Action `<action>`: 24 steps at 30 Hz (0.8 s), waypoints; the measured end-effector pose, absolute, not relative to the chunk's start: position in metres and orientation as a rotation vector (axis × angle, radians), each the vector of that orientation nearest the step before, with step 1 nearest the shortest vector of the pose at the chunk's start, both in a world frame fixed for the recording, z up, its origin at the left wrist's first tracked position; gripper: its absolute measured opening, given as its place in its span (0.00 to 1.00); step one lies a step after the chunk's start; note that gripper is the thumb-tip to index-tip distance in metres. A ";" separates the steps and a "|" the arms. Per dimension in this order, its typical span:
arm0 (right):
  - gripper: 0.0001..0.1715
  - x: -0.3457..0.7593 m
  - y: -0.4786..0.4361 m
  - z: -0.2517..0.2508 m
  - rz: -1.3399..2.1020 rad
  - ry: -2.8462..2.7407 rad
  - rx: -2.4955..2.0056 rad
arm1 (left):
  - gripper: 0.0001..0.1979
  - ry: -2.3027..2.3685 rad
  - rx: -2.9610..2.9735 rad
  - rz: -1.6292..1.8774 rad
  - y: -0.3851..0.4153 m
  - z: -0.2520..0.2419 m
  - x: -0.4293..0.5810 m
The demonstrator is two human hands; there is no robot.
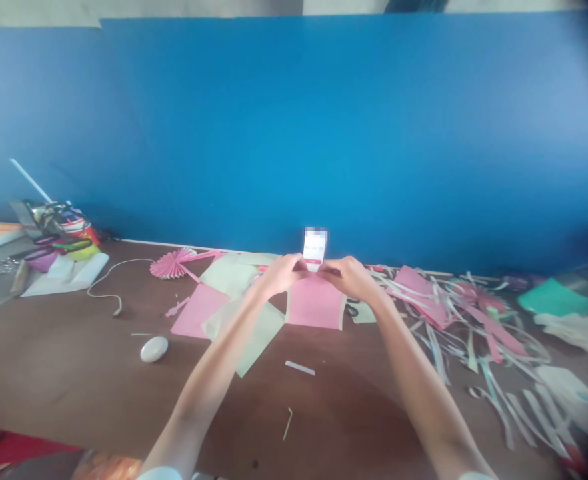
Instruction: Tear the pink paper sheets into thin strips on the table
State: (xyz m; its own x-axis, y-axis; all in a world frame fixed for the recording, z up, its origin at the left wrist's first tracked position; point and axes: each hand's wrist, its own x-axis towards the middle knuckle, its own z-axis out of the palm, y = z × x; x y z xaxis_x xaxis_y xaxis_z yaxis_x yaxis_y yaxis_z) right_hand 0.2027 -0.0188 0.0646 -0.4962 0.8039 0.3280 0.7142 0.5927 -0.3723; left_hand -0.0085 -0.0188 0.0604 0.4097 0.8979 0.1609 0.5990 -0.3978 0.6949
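A pink sheet of paper [315, 305] with pale side edges lies in front of me, and both my hands are at its far edge. My left hand [285, 272] has its fingers closed at the far left corner. On the other side, my right hand [349, 273] pinches the far right part, thumb and fingers pressed together. Just beyond the paper, between my fingertips, a phone [315, 250] stands upright with a lit screen. My fingers partly hide the paper's far edge and the phone's lower end. Scissors handles [353, 311] show beside the right wrist.
Pale green sheets [254, 333] and another pink sheet [200, 310] lie left, near a folded pink paper fan [173, 264]. A white mouse [154, 349] and cable [119, 261] are farther left. Tangled paper strips [454, 333] cover the right. A blue partition [294, 133] rises behind.
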 end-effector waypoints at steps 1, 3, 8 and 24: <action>0.12 0.202 -0.019 0.064 0.254 -2.358 -1.216 | 0.15 1.280 2.118 0.702 -0.019 0.061 -0.009; 0.11 0.201 -0.018 0.063 0.239 -2.367 -1.230 | 0.16 1.291 2.108 0.676 -0.019 0.062 -0.009; 0.12 0.200 -0.018 0.063 0.200 -2.390 -1.236 | 0.16 1.297 2.061 0.599 -0.019 0.064 -0.012; 0.16 0.197 -0.020 0.064 0.230 -2.483 -1.187 | 0.09 1.238 2.221 0.640 -0.016 0.057 -0.007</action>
